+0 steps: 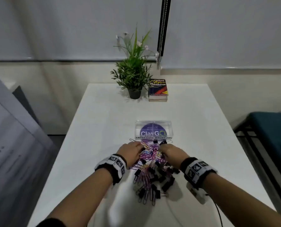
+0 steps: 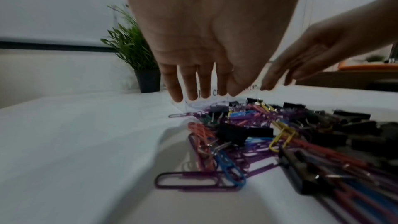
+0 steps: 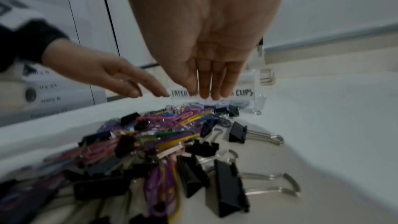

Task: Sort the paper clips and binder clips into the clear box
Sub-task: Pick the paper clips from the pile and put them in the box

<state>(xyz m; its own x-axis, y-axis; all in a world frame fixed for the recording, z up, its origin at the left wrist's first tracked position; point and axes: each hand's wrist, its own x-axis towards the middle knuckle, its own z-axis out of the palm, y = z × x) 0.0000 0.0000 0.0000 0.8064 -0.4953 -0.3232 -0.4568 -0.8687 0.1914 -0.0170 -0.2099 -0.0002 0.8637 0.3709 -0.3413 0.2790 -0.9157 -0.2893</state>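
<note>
A mixed pile of coloured paper clips (image 1: 147, 154) and black binder clips (image 1: 159, 177) lies on the white table (image 1: 103, 122), just in front of the clear box (image 1: 153, 132) labelled for paper clips and binder clips. My left hand (image 1: 131, 150) hovers over the pile's far left side, fingers (image 2: 178, 89) straight and spread, holding nothing. Over the far right side my right hand (image 1: 168, 149) hangs with straight fingers (image 3: 215, 88) pointing down, also without a hold on anything. In the wrist views the paper clips (image 2: 215, 142) and binder clips (image 3: 226, 190) spread beneath the palms, and the clear box (image 3: 247, 91) stands behind the fingertips.
A potted plant (image 1: 134, 74) and a thesaurus book (image 1: 158, 90) stand at the table's far edge. A teal seat (image 1: 270, 128) lies off the table's right side. A cable (image 1: 218, 212) runs from my right wrist.
</note>
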